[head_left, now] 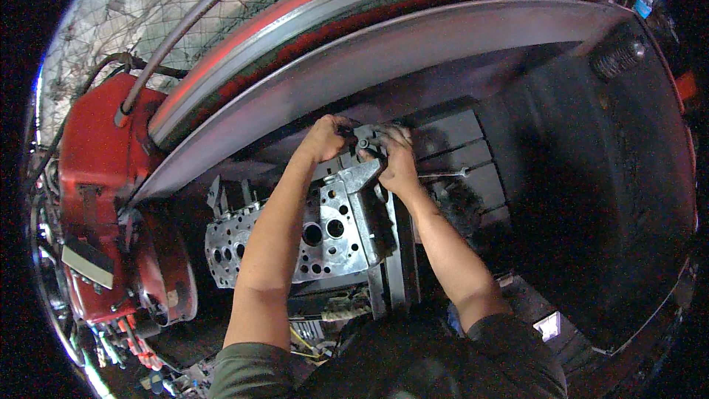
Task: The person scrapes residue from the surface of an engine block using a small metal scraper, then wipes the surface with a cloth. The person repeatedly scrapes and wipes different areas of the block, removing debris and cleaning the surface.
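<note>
A grey metal cylinder head (314,233), its face full of round holes, sits in front of me, held up on a fixture. At its far right end is a metal clamp piece (364,143) with a round bolt end. My right hand (397,159) is closed around the right side of this clamp piece. To its left, my left hand (325,139) has its fingers curled in beside the clamp; what they grip is hidden. A pale angled bracket (362,175) lies over the cylinder head's corner, just below both hands.
A wrench (447,174) lies right of my right hand on a slotted metal table (465,144). Behind the hands runs a long red and grey machine beam (354,37). A red machine housing (100,148) stands left. A coiled spring-like part (619,59) is at far right.
</note>
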`<action>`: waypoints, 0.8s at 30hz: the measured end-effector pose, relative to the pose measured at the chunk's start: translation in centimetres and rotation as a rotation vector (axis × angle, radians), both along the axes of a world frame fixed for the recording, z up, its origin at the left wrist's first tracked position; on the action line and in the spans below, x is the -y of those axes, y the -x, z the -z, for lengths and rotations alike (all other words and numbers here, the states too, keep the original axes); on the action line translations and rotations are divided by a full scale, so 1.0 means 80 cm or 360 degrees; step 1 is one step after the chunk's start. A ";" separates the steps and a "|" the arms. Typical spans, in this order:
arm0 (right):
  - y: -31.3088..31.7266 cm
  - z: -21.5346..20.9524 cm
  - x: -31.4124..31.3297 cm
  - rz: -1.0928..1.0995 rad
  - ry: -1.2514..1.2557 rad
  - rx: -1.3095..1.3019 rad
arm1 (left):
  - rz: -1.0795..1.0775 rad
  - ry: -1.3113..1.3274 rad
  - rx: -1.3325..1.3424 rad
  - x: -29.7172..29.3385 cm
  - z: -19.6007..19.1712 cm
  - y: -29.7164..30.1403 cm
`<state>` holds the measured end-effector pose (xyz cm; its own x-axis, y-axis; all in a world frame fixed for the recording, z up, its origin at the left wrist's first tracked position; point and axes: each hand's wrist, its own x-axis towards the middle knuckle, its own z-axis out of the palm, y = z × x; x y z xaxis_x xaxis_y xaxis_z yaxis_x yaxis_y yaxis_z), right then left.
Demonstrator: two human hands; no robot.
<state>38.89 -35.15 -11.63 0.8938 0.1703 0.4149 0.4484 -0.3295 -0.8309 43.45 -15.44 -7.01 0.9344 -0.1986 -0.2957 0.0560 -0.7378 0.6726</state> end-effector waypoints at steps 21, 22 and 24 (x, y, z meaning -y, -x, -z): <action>-0.074 -0.003 0.053 -0.0760 0.0423 -0.0394 | 0.0078 -0.0939 0.0082 0.077 -0.054 0.028; -0.083 0.000 0.052 -0.0812 0.0328 -0.0327 | 0.0046 -0.1017 0.0089 0.079 -0.056 0.028; -0.095 0.004 0.047 -0.0792 0.0330 -0.0256 | 0.0090 -0.0978 0.0140 0.081 -0.059 0.027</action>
<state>46.47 -38.91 -11.92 0.7342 0.6510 0.1927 0.4644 -0.2745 -0.8420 41.26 -21.90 -2.33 0.9534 -0.0667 -0.2942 -0.0310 -0.9917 0.1246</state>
